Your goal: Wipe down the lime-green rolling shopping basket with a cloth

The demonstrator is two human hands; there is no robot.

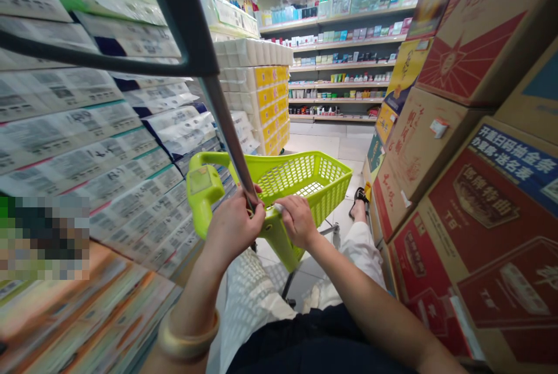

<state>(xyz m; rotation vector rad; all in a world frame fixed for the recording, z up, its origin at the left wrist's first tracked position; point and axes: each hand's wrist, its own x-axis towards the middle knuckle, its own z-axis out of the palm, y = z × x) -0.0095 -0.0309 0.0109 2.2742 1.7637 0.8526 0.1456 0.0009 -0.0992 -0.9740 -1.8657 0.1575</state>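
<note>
A lime-green shopping cart (305, 179) stands in front of me in a narrow aisle, its basket holding nothing I can see. My left hand (233, 226) is closed around the cart's handle bar, with a gold bangle on that wrist. Beside it, my right hand (297, 220) grips the same handle bar (204, 185). A dark metal pole (226, 130) slants down from the upper left and ends right between my hands.
Stacked packs of tissue paper (87, 130) wall the left side. Red and brown cardboard boxes (471, 188) are piled on the right. Yellow and white paper rolls (265, 95) and product shelves (340, 60) stand ahead. Tiled floor (318, 144) runs beyond the cart.
</note>
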